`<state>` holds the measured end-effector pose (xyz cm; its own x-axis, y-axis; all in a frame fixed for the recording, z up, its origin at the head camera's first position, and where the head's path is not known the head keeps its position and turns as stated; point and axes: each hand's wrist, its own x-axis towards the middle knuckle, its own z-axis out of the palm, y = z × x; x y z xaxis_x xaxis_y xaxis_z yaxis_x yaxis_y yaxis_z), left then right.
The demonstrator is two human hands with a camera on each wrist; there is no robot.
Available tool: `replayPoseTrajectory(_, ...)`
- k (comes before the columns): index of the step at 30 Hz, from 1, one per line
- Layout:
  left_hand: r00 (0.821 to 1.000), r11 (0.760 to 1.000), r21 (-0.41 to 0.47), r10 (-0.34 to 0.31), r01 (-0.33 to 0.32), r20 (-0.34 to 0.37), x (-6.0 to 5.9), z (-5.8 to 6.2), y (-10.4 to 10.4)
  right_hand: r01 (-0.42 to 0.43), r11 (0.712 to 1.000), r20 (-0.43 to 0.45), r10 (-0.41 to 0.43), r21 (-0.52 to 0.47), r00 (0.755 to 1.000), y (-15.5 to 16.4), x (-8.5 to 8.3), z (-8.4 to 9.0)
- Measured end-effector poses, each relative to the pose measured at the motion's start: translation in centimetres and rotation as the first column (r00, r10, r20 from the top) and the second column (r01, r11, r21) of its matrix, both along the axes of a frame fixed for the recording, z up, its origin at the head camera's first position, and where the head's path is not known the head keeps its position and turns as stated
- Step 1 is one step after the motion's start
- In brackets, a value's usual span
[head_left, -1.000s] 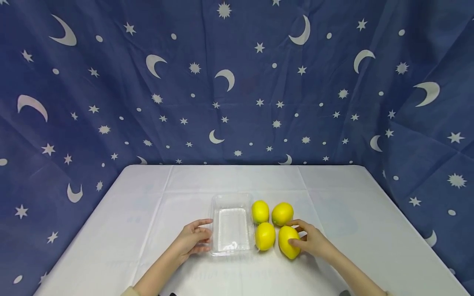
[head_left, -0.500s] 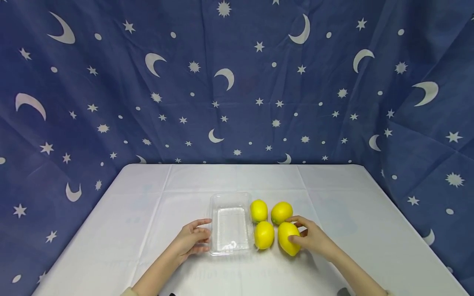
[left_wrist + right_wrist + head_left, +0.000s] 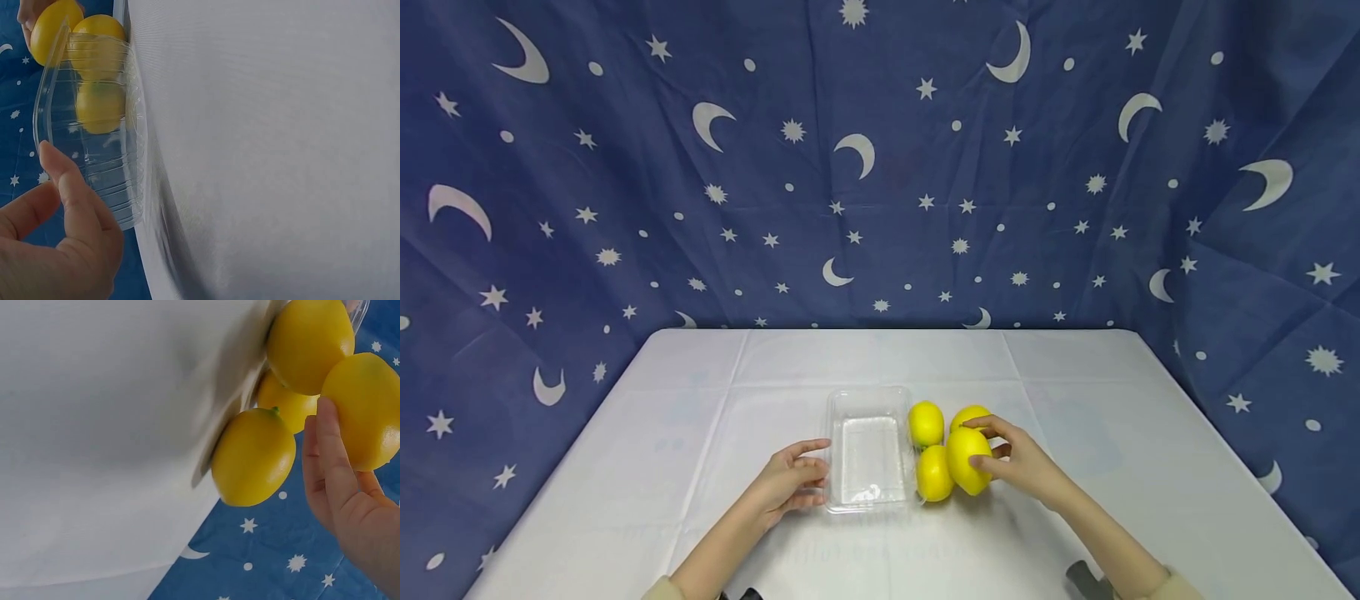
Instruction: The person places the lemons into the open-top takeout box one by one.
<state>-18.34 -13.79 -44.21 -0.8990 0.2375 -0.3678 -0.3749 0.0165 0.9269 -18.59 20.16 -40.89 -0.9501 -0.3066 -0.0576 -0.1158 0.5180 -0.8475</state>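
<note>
My right hand [image 3: 1026,467] grips a yellow lemon [image 3: 968,460] between thumb and fingers, raised off the table; the right wrist view shows this lemon [image 3: 365,412] apart from the tablecloth. Three other lemons lie on the cloth: a near-left lemon [image 3: 934,473], a far-left lemon [image 3: 927,424] and a far-right lemon [image 3: 967,414], which the held one partly covers. Left of them sits a clear plastic container [image 3: 869,510] with nothing inside. My left hand [image 3: 790,479] is at its left side, fingertips right at the rim, as the left wrist view also shows for the container [image 3: 112,169].
A white cloth covers the table [image 3: 737,533]. Behind and around it hangs a blue curtain [image 3: 910,225] with moons and stars. The lemons crowd close to the container's right side.
My right hand has lifted its lemon from the table and carried it up and left, over the other lemons. The left hand and the container stay in place.
</note>
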Motion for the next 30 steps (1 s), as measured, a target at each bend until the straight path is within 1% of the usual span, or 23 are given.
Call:
replayPoseTrajectory(5,1.000,1.000,0.000,0.018,-0.018,-0.001,-0.1,-0.1,0.1,-0.009,1.000,-0.014,0.009,0.003,1.000,-0.5,-0.6,0.2)
replayPoseTrajectory(10,1.000,1.000,-0.004,0.017,-0.017,0.001,-0.1,0.0,0.1,-0.015,1.000,-0.029,0.015,0.009,0.999,-1.1,-1.0,0.5)
replayPoseTrajectory(18,1.000,1.000,-0.001,0.015,-0.015,0.010,-0.1,0.0,0.1,-0.047,0.999,-0.008,0.047,-0.023,0.999,-2.4,-1.6,1.5)
replayPoseTrajectory(24,1.000,1.000,0.001,0.015,-0.015,0.012,-0.1,0.2,0.2,-0.047,0.998,-0.029,0.048,0.031,0.998,-3.7,-2.3,2.3)
replayPoseTrajectory(27,1.000,1.000,0.002,0.013,-0.013,0.014,-0.1,0.2,0.2,-0.069,0.997,-0.035,0.070,0.029,0.997,-4.5,-2.7,2.6)
replayPoseTrajectory(30,1.000,1.000,0.000,0.016,-0.016,0.016,-0.1,0.2,0.2,-0.072,0.997,-0.030,0.073,0.025,0.997,-5.3,-3.0,2.9)
